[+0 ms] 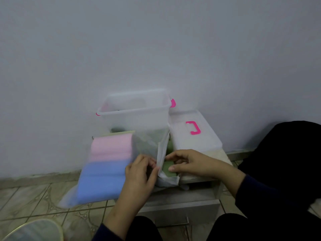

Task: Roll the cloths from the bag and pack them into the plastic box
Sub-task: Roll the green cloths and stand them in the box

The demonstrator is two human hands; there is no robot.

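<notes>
Hands point(139, 173) point(187, 162) pinching the bag point(156, 146) mouth at the low stand's point(182, 206) front edge, green cloths point(167, 168) still inside, plastic box point(135, 110) behind seemingly barely filled — packing hardly beginning.

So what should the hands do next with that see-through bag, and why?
Probably draw one green cloth out of the thin translucent plastic bag. The left hand pinches the bag's open edge, and the right hand has its fingers on the cloth at the mouth. The clear plastic box with pink latches stands open behind, with no lid on it.
</notes>
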